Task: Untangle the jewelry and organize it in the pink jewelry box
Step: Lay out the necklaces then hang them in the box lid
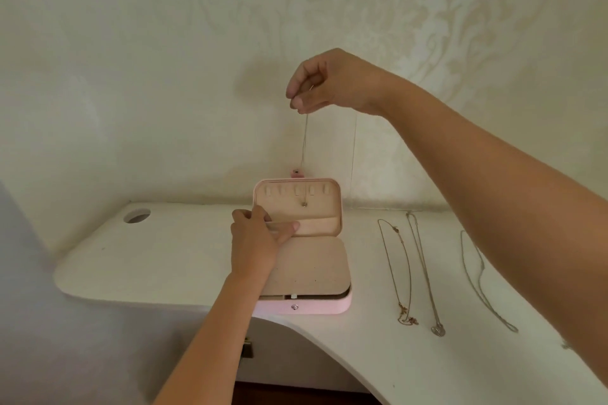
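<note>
White bench (pixel 164 256): right fingers (pixel 297 102) pinch one chain (pixel 304 141) over pink jewelry box (pixel 312 306); left fingers (pixel 289 227) grip its pocket (pixel 320 225); three necklaces (pixel 438 329) unstored, right.

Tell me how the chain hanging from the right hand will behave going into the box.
Probably floppy: the chain hangs straight from the right hand, pendant lowest. Likely very light, since a fingertip pinch carries it. It may swing or snag on the lid hooks before reaching the pocket the left hand pinches.
</note>
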The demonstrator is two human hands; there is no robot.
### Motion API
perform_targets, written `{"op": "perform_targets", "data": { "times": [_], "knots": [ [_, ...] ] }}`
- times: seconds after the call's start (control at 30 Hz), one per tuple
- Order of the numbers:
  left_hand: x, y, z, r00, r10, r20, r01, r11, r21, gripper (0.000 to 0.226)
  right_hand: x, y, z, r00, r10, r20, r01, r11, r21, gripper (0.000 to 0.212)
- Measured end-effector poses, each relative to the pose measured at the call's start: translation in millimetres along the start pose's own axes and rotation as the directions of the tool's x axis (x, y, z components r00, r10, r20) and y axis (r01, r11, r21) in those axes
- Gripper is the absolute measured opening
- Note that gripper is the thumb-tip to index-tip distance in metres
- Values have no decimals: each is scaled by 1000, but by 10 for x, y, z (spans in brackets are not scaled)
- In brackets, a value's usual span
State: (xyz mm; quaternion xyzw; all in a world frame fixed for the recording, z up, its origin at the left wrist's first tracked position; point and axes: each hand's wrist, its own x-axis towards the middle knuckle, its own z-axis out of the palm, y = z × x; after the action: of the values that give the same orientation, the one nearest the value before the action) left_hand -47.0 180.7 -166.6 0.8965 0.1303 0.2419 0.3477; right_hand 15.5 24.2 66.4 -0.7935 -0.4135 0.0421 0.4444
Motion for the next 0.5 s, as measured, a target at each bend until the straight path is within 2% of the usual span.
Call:
{"op": "perform_targets", "data": {
  "times": [0.17,0.5],
  "knots": [
    [-3,-6,7,1000,-3,-8,3,1000,9,54,224,22,175,996,-25,-87,20,998,-63,14],
    [-15,1,-8,999,20,-35,-19,999,33,54,426,117,376,996,-39,-80,38,999,-13,13]
  ]
}}
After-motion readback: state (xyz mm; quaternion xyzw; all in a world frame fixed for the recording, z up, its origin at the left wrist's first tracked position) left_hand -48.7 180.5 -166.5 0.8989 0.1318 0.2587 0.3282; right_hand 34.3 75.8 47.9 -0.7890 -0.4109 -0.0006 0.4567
